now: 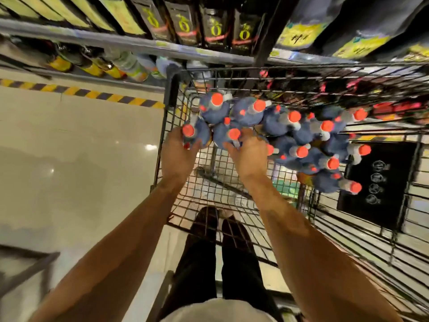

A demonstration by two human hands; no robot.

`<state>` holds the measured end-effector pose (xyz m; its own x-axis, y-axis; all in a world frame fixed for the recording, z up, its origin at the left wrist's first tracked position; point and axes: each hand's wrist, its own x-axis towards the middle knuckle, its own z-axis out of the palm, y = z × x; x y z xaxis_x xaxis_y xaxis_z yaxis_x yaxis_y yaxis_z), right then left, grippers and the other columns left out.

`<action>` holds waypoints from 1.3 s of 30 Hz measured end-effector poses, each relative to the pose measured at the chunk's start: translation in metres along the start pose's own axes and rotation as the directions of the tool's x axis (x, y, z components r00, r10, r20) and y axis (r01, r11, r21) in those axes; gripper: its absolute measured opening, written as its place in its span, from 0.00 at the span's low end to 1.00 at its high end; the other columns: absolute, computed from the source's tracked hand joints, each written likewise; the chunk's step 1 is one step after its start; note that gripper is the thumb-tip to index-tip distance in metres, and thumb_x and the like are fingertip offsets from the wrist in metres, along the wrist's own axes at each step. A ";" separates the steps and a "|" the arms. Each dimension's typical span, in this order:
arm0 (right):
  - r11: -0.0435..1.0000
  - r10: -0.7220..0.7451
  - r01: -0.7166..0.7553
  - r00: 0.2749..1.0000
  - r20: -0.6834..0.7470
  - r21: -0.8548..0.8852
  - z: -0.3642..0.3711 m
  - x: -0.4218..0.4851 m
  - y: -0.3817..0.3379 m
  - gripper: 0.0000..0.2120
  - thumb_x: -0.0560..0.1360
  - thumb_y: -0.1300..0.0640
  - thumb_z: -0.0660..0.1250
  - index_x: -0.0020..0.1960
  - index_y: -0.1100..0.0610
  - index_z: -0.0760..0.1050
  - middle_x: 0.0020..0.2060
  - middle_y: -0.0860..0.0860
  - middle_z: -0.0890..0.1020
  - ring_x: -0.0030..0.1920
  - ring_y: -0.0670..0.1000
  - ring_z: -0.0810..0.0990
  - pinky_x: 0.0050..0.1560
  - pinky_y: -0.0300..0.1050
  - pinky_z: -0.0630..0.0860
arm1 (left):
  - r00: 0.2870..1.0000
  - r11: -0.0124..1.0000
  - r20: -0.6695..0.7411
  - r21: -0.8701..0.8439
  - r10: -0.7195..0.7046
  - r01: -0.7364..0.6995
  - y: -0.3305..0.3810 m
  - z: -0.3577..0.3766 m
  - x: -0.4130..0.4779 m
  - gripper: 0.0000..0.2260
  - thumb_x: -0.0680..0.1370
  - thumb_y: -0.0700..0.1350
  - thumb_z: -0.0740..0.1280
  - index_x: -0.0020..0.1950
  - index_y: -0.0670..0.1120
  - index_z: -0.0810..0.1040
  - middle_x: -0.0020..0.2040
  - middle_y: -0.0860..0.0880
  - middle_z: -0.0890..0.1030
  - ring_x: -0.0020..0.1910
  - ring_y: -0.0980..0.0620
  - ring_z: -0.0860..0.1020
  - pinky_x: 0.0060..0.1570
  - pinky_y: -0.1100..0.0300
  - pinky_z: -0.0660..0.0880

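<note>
Evidently both hands work at once in the wire cart (165, 117): the left grip (177, 156) is wrapped round a red-capped bottle (198, 133) in the cart's far left corner, and the right grip (249, 156) closes round the neck of the neighbouring bottle (221, 134) just to its right, beside the other bottles (301, 140) massed further right. To move the pair well, I judge each should travel straight up, kept upright and clear of the neighbours' caps and the cart's rim, before swinging toward the far shelf (139, 44).
</note>
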<state>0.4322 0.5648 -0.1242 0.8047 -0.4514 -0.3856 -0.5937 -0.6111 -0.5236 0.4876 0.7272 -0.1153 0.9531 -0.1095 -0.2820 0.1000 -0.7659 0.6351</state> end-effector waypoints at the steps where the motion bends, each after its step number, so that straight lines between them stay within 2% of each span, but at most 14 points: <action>1: 1.000 0.011 -0.011 0.999 -0.031 0.010 0.003 0.002 -0.002 0.17 0.73 0.52 0.75 0.55 0.61 0.79 0.49 0.59 0.84 0.50 0.61 0.82 0.45 0.47 0.68 | 1.000 1.000 -0.014 -0.014 -0.026 0.026 0.000 0.003 0.003 0.13 0.74 0.43 0.74 0.56 0.41 0.79 0.48 0.46 0.83 0.45 0.51 0.79 0.40 0.75 0.64; 3: 0.997 0.039 -0.033 0.995 -0.088 0.068 0.008 0.005 -0.004 0.20 0.71 0.51 0.77 0.56 0.61 0.78 0.49 0.59 0.85 0.48 0.62 0.83 0.40 0.46 0.66 | 0.997 0.997 -0.051 -0.044 -0.061 0.059 0.001 0.009 0.006 0.13 0.73 0.44 0.75 0.55 0.42 0.79 0.42 0.52 0.81 0.41 0.52 0.77 0.39 0.71 0.63; 6: 0.997 0.063 -0.057 0.993 -0.098 0.059 0.014 0.011 -0.002 0.20 0.72 0.51 0.76 0.57 0.62 0.77 0.50 0.61 0.84 0.50 0.63 0.82 0.40 0.47 0.68 | 0.990 0.994 -0.103 -0.057 -0.100 0.095 0.004 0.012 0.013 0.12 0.72 0.45 0.77 0.52 0.43 0.80 0.37 0.57 0.75 0.36 0.57 0.72 0.35 0.77 0.63; 11: 0.989 0.076 -0.061 0.991 -0.111 0.135 0.010 0.016 0.000 0.16 0.72 0.52 0.75 0.52 0.64 0.78 0.46 0.61 0.83 0.46 0.62 0.81 0.39 0.43 0.62 | 0.989 0.995 -0.108 -0.023 -0.104 0.102 0.008 0.008 0.018 0.10 0.71 0.44 0.77 0.48 0.41 0.81 0.34 0.56 0.73 0.35 0.52 0.71 0.33 0.76 0.63; 16: 0.969 0.057 -0.021 0.988 -0.140 0.246 -0.010 0.006 -0.011 0.10 0.72 0.52 0.73 0.40 0.59 0.80 0.34 0.56 0.83 0.33 0.54 0.78 0.31 0.47 0.70 | 0.991 0.995 -0.099 0.038 -0.090 0.094 0.012 -0.012 0.009 0.13 0.72 0.49 0.77 0.49 0.42 0.82 0.42 0.46 0.83 0.39 0.51 0.73 0.36 0.62 0.60; 20: 0.958 0.071 -0.032 0.989 -0.127 0.284 -0.054 -0.007 -0.029 0.08 0.70 0.50 0.73 0.37 0.51 0.77 0.32 0.49 0.82 0.33 0.49 0.78 0.34 0.49 0.77 | 0.993 0.999 -0.108 -0.013 -0.043 0.042 0.035 -0.051 -0.004 0.10 0.71 0.50 0.77 0.43 0.45 0.82 0.38 0.48 0.82 0.36 0.51 0.75 0.35 0.61 0.62; 22: 0.954 0.001 0.048 0.987 -0.161 0.295 -0.083 -0.017 -0.037 0.11 0.70 0.51 0.74 0.35 0.54 0.77 0.29 0.50 0.81 0.30 0.46 0.75 0.32 0.47 0.74 | 0.991 0.999 -0.129 -0.037 -0.031 0.026 0.053 -0.076 -0.011 0.10 0.70 0.51 0.77 0.41 0.46 0.81 0.36 0.52 0.80 0.36 0.51 0.77 0.33 0.61 0.66; 24: 0.945 -0.072 0.138 0.972 -0.222 0.298 -0.116 -0.029 -0.048 0.14 0.69 0.49 0.74 0.33 0.57 0.77 0.26 0.50 0.79 0.27 0.44 0.69 0.31 0.47 0.70 | 0.991 0.997 -0.137 -0.079 -0.012 0.001 0.069 -0.103 -0.016 0.11 0.70 0.52 0.77 0.42 0.45 0.84 0.37 0.50 0.83 0.37 0.49 0.80 0.36 0.58 0.74; 27: 0.933 -0.136 0.215 0.953 -0.270 0.290 -0.165 -0.047 -0.067 0.15 0.68 0.45 0.75 0.35 0.57 0.79 0.29 0.52 0.81 0.30 0.53 0.76 0.32 0.49 0.73 | 0.989 0.981 -0.132 -0.176 0.062 -0.085 0.096 -0.147 -0.024 0.12 0.70 0.52 0.78 0.39 0.43 0.83 0.34 0.46 0.83 0.34 0.50 0.78 0.36 0.53 0.76; 30: 0.885 -0.202 0.318 0.920 -0.335 0.341 -0.211 -0.063 -0.085 0.13 0.68 0.47 0.78 0.36 0.56 0.81 0.29 0.52 0.80 0.30 0.48 0.73 0.34 0.50 0.73 | 0.980 0.947 -0.174 -0.283 0.101 -0.148 0.125 -0.187 -0.038 0.14 0.68 0.53 0.77 0.36 0.42 0.82 0.32 0.44 0.82 0.32 0.49 0.77 0.36 0.48 0.77; 33: 0.826 -0.271 0.416 0.884 -0.381 0.379 -0.254 -0.080 -0.102 0.10 0.68 0.50 0.78 0.36 0.53 0.80 0.29 0.49 0.79 0.31 0.44 0.71 0.34 0.51 0.72 | 0.962 0.875 -0.236 -0.428 0.134 -0.227 0.154 -0.219 -0.052 0.06 0.68 0.49 0.78 0.41 0.48 0.86 0.36 0.50 0.85 0.37 0.56 0.82 0.37 0.56 0.78; 35: 0.765 -0.340 0.493 0.856 -0.390 0.414 -0.283 -0.092 -0.116 0.09 0.70 0.50 0.77 0.35 0.49 0.79 0.30 0.44 0.79 0.32 0.42 0.72 0.33 0.44 0.71 | 0.948 0.830 -0.276 -0.481 0.161 -0.281 0.172 -0.240 -0.060 0.06 0.69 0.47 0.79 0.45 0.51 0.86 0.40 0.54 0.86 0.41 0.59 0.84 0.40 0.62 0.79; 37: 0.703 -0.404 0.563 0.819 -0.408 0.434 -0.310 -0.105 -0.132 0.08 0.71 0.51 0.77 0.36 0.49 0.80 0.30 0.43 0.80 0.32 0.40 0.73 0.33 0.38 0.71 | 0.931 0.805 -0.308 -0.492 0.196 -0.332 0.186 -0.260 -0.069 0.04 0.71 0.47 0.78 0.44 0.53 0.86 0.40 0.54 0.87 0.41 0.59 0.84 0.39 0.65 0.78; 39: 0.646 -0.464 0.631 0.771 -0.435 0.430 -0.332 -0.117 -0.147 0.07 0.72 0.53 0.77 0.39 0.53 0.83 0.33 0.44 0.83 0.32 0.42 0.77 0.33 0.37 0.73 | 0.907 0.792 -0.360 -0.478 0.217 -0.379 0.199 -0.278 -0.078 0.04 0.71 0.49 0.78 0.41 0.51 0.86 0.38 0.53 0.86 0.38 0.59 0.83 0.36 0.64 0.77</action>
<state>0.4251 0.4912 0.2499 0.8960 -0.3477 0.2762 0.1247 -0.3998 -0.9081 0.5124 0.7595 0.2335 0.9893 -0.0374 0.1411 -0.1460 -0.2628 0.9537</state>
